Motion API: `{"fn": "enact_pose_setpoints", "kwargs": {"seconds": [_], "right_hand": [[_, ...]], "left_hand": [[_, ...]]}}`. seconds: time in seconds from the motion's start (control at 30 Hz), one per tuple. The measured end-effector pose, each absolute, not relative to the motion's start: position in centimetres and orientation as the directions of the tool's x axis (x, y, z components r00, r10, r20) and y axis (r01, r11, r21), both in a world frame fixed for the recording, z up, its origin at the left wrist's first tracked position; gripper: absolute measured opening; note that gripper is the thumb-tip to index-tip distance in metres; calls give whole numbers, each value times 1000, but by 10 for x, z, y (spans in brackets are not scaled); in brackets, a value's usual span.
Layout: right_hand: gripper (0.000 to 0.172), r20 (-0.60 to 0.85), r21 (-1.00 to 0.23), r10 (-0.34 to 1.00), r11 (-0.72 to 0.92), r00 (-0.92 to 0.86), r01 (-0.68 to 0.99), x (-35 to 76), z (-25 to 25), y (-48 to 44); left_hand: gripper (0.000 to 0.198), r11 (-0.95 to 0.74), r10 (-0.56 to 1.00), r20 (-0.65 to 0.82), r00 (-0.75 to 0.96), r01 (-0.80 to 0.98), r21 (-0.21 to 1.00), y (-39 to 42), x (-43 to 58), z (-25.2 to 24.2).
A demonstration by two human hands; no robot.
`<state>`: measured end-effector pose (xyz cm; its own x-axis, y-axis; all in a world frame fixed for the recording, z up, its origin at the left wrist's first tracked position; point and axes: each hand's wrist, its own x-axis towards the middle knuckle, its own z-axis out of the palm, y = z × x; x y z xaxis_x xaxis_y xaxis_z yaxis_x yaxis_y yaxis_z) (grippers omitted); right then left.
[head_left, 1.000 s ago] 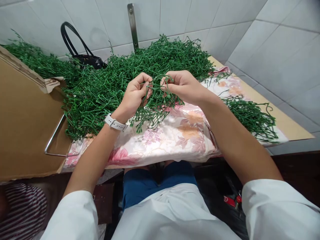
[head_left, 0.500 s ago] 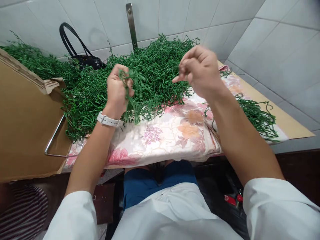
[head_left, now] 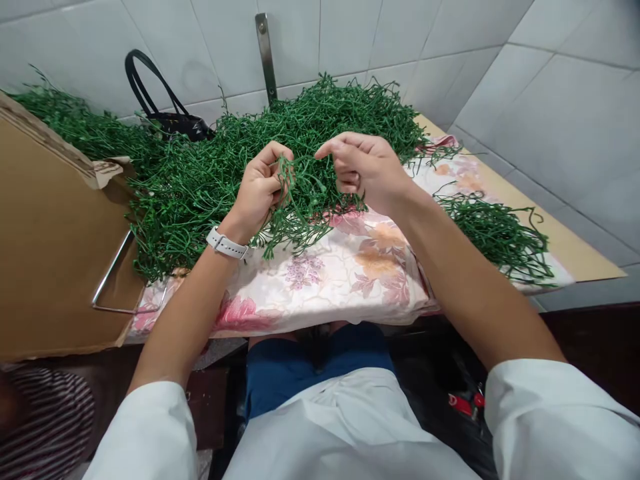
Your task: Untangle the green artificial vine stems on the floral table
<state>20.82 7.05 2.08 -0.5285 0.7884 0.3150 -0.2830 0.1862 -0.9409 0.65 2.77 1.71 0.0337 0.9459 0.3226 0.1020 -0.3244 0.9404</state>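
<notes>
My left hand [head_left: 267,183], with a white watch band at its wrist, is closed around a small bunch of green plastic-looking stems [head_left: 303,193] with thin branching tips. Facing it from the right, my right hand [head_left: 367,163] has its fingers curled in, the index finger bent toward the top of that bunch. What its fingers pinch, if anything, is hidden. Behind both hands spreads a big tangled heap of the same green stems [head_left: 195,180]. Beneath lies a floral cloth [head_left: 320,287].
A smaller pile of stems [head_left: 500,233] lies beyond my right forearm. At left stand a cardboard box [head_left: 60,253] and a bent metal wire frame [head_left: 113,267]. A black handbag [head_left: 183,125] rests against the tiled wall [head_left: 350,33], near a metal bracket [head_left: 267,57].
My right hand has come down and left, close to the bunch. My left hand has shifted slightly right and down, still holding the stems.
</notes>
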Motion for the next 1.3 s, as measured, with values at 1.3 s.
{"fn": "enact_pose_setpoints", "kwargs": {"seconds": [1.3], "right_hand": [[53, 585, -811, 733, 518, -348, -272, 230, 24, 98]], "left_hand": [[65, -598, 784, 620, 15, 287, 748, 60, -12, -9]]}}
